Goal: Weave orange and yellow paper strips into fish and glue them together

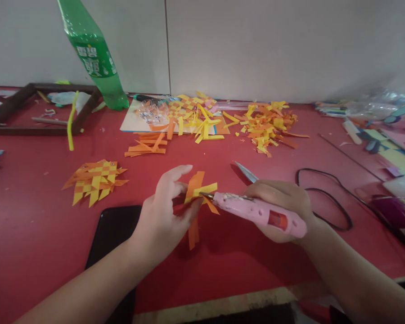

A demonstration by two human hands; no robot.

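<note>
A red table (249,270) fills most of the view, its far edge set against a pale wall. At its far left corner lies a brown frame (30,131), with scraps inside it. A green bottle (97,63) stands beside the frame, close to the far edge. A black phone (111,227) lies toward the near edge, left of the middle, partly covered by the left forearm.

The right hand (286,198) and left hand (164,211) face each other over the table's middle. The right grip is closed around a pink glue gun (249,211), pointing left. Near the far edge, right of the middle, is a heap of orange and yellow clippings (268,126). A woven paper fish (99,180) lies toward the left edge, beyond the phone.

The left grip is narrow, pinching a piece of crossed paper strips (195,183) above the table's middle. The gun's metal tip is at a yellow strip; whether they touch, I cannot tell. A pointed metal blade (246,172) juts out beyond the right hand.
</note>
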